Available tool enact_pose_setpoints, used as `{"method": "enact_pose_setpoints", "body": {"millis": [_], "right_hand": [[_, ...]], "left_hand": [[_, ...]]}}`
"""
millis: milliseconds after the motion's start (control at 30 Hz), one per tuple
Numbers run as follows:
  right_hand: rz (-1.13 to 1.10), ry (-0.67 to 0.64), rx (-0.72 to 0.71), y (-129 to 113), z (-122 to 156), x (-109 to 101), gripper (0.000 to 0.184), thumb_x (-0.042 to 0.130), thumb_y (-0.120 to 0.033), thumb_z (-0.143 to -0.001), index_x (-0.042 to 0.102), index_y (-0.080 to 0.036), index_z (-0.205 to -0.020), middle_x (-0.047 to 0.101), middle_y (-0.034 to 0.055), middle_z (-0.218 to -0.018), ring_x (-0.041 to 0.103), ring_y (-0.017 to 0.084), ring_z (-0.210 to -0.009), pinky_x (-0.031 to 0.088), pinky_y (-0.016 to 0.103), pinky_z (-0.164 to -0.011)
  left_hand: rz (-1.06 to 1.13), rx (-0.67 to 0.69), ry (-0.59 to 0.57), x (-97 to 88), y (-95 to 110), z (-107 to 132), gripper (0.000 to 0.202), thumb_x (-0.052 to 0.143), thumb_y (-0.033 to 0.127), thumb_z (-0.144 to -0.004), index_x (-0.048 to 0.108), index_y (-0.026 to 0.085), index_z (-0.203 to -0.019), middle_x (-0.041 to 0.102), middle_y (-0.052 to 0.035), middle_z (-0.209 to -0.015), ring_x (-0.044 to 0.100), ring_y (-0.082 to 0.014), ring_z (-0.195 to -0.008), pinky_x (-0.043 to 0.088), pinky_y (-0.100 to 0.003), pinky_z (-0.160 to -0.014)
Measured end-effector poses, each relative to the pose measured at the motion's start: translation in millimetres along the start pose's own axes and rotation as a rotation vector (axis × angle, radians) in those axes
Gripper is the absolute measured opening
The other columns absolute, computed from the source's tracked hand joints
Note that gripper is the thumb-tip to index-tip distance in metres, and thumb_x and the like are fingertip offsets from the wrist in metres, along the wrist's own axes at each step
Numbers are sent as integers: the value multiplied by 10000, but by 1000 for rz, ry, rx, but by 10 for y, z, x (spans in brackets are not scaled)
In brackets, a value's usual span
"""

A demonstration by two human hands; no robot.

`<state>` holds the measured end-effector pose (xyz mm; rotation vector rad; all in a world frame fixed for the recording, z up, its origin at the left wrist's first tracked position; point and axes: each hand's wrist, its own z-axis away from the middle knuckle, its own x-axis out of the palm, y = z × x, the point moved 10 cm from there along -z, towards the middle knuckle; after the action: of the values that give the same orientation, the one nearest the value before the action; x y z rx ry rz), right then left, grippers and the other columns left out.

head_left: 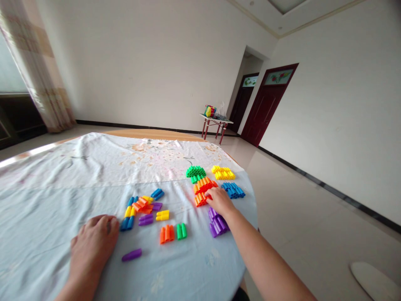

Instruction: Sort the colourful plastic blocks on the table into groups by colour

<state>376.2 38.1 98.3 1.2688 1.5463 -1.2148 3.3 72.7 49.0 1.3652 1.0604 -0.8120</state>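
Observation:
My left hand (94, 242) lies flat on the pale tablecloth (62, 196), fingers stretched out, holding nothing; a blue block pair (128, 223) sits just right of its fingertips. My right hand (220, 200) reaches across to the sorted piles, fingers curled down onto the orange and red blocks (203, 190). Whether it grips one I cannot make out. Around it lie green (196, 172), yellow (223, 172), blue (233, 190) and purple (217, 223) piles.
A loose mixed cluster of blocks (144, 207) lies mid-table, with orange (167, 234) and green (181, 230) pieces and a single purple piece (132, 254) nearer me. The table edge (250, 200) curves at the right. A small side table (216, 123) stands by dark red doors (269, 104).

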Motion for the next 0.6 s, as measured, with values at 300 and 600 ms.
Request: {"method": "enact_pose_setpoints", "body": {"millis": [300,600], "right_hand": [[-120,87,-47,-155,114,-317,170,574,-144,-807,677,-194,-933,685,58,-962,599,186,-951,422,305,-868],[-374,-86,-273,-1106,386,12,200,652,-233,-784,677,-214,-981,689,29,-981,607,176,-971,420,291,-899]], "left_hand": [[25,12,28,-35,8,7,532,175,473,-865,612,198,-993,535,-117,-1225,460,-319,-1135,384,-524,-911],[24,17,37,-39,34,49,513,185,454,-866,616,204,-988,530,-121,-1221,464,-315,-1132,383,-498,-922]]}}
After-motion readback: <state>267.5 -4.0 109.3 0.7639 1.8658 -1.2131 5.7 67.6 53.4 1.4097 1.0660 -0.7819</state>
